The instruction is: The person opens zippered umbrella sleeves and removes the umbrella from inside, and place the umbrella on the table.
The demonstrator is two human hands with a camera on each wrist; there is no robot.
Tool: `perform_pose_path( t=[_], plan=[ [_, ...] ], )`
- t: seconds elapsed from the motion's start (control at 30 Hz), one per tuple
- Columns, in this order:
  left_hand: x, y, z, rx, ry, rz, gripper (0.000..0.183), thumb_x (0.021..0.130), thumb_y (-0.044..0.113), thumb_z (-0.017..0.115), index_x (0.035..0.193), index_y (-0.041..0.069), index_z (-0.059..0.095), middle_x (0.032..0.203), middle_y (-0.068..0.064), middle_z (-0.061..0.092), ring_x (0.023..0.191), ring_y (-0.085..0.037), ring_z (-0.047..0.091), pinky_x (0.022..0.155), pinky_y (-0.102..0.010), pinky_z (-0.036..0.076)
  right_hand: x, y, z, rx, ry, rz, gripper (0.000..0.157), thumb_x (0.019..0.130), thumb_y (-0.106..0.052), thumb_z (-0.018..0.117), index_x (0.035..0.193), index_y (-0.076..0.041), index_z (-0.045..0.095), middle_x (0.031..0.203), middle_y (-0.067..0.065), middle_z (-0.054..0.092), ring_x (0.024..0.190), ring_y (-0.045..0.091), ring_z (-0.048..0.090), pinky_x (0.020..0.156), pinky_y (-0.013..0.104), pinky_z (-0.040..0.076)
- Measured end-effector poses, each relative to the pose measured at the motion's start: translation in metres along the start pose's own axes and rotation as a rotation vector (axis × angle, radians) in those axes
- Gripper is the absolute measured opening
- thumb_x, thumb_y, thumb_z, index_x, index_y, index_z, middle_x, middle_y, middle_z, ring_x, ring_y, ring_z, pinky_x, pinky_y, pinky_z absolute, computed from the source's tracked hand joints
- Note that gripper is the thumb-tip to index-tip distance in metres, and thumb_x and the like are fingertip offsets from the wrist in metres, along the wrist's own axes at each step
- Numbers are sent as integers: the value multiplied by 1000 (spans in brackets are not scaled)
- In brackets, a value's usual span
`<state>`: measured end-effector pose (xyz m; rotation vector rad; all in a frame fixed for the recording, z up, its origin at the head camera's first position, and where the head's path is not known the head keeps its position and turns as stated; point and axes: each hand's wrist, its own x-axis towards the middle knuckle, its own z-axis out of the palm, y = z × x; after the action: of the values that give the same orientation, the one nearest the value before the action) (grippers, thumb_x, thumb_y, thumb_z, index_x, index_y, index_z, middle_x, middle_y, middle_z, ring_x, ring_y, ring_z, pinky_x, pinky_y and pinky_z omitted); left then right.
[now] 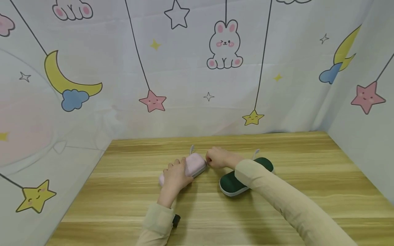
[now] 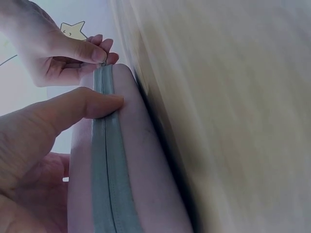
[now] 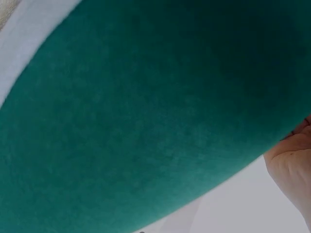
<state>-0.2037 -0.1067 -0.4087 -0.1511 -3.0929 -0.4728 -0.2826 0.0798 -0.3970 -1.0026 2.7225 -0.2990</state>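
A pink zippered case lies on the wooden table, its grey zipper along the side closed over the stretch in the left wrist view. My left hand grips the case from above, the thumb lying across the zipper. At the case's far right end, my right hand pinches the small metal zipper pull between thumb and fingers. A dark green case with a light rim sits beneath my right forearm, which hides its middle. In the right wrist view this green case fills most of the picture.
Light strap loops stand up behind both cases, a pink-case loop and a green-case loop. The wooden table ends at a white curtain printed with stars, moons and a rabbit. More fabric hangs on both sides.
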Motion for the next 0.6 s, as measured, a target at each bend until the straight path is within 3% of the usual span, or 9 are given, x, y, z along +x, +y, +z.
perform_pose_path(
  t=[0.6],
  plan=[
    [-2, 9, 3, -3, 70, -56, 75, 69, 30, 82, 130, -2, 53, 109, -21, 62, 97, -40, 60, 79, -57, 48, -2, -6, 0, 15, 30, 24, 26, 84, 2, 58, 61, -9, 58, 56, -6, 43, 52, 9, 36, 50, 21, 30]
  ],
)
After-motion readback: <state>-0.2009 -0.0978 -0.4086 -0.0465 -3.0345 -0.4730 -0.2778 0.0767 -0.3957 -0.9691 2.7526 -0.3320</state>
